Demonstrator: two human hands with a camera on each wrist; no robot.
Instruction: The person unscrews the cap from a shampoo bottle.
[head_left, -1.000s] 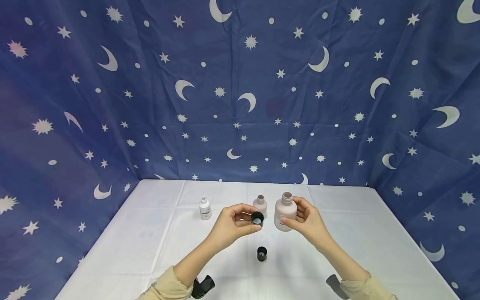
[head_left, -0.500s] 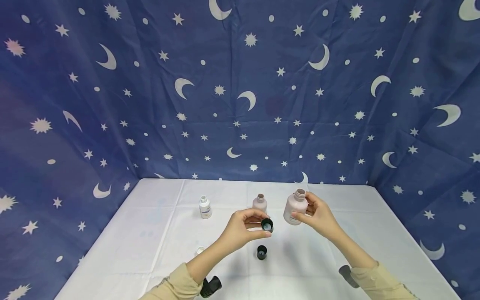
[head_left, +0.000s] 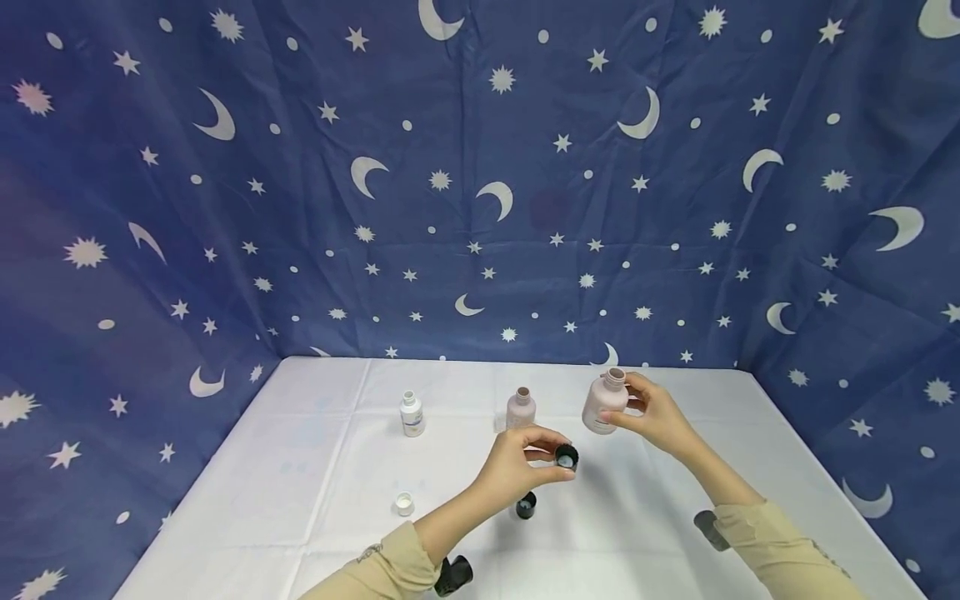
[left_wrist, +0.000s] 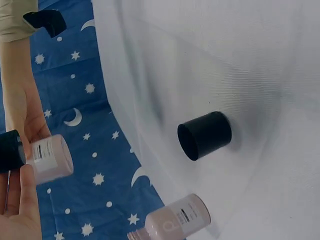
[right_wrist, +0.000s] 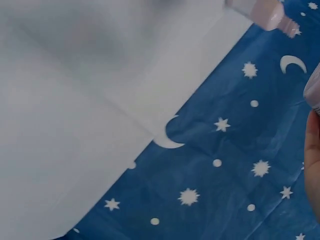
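Note:
My left hand (head_left: 517, 465) pinches a black screw cap (head_left: 566, 457) between thumb and fingers, its hollow side facing up toward the head camera. To the right and farther back, my right hand (head_left: 662, 419) grips a pale pink bottle (head_left: 604, 405) by its body, raised above the table and slightly tilted. That bottle's threaded neck is bare. Cap and bottle are apart in the head view. A smaller pink bottle (head_left: 520, 409), uncapped, stands behind my left hand. A second black cap (left_wrist: 205, 134) lies on the table below that hand.
A small white bottle (head_left: 412, 415) without a cap stands at the back left of the white table (head_left: 330, 467). Nearer the front lies a white cap (head_left: 404, 503). A blue curtain (head_left: 480, 183) with moons and stars hangs behind and at both sides.
Both hands have moved right, the left with the cap, the right with the bottle, which also rose toward the back. The white cap on the table has come out from behind the left arm.

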